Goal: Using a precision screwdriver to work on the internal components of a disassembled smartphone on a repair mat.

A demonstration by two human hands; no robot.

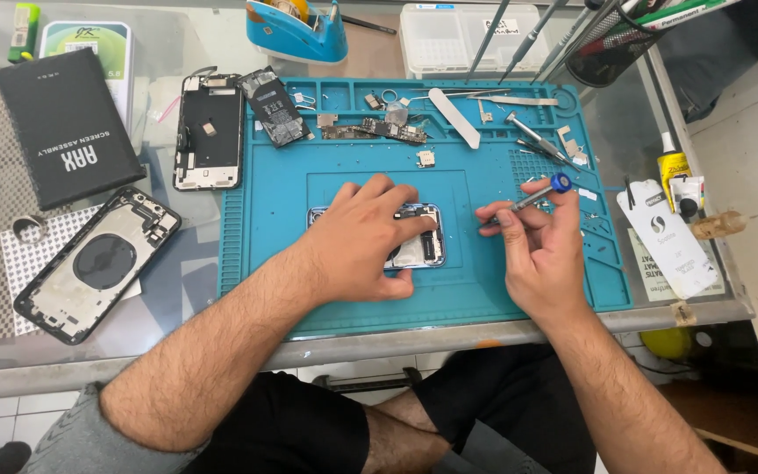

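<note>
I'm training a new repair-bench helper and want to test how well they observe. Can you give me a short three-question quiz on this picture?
1. True or false: the left hand presses flat on the opened phone housing on the blue repair mat.
2. What does the right hand hold? A) white plastic spudger B) blue-capped precision screwdriver C) tweezers
3. Fill in: the empty black phone frame lies to the ___ of the mat, as the picture shows it.

Key:
1. True.
2. B: the blue-capped precision screwdriver is in its grip; the white plastic spudger lies unused at the mat's top.
3. Left.
</note>
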